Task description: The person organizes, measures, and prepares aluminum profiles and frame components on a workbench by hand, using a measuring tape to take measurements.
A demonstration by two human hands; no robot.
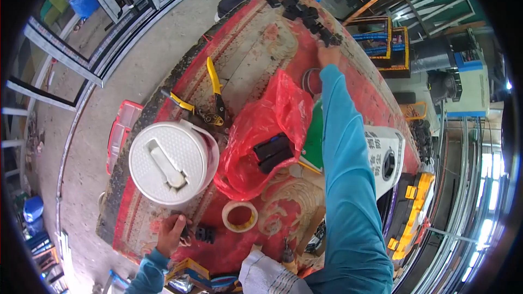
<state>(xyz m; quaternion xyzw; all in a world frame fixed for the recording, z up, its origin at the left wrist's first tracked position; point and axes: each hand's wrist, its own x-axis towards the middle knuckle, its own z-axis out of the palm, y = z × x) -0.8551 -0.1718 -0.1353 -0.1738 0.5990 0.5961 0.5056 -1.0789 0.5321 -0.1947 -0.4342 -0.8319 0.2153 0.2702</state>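
Observation:
My left hand (pixel 171 233) is at the near left of the table, its thumb and fingers closed on a small black plastic piece (pixel 187 233). Right beside it lie a few more black plastic pieces (pixel 205 234). My right arm is stretched across the table, and my right hand (pixel 328 55) is at the edge of a pile of black plastic blocks (pixel 306 16) at the far corner. Its fingertips are among the dark pieces, too small to make out. A red plastic bag (pixel 248 147) with black pieces (pixel 274 152) inside lies open in the middle.
A white lidded bucket (pixel 169 163) stands left of the bag, with yellow-handled cutters (pixel 216 90) beyond it. A tape roll (pixel 239 216) lies nearby. Right of my sleeve is a white printed container (pixel 387 158). The worn red table (pixel 348 87) has window frames (pixel 92 76) around it.

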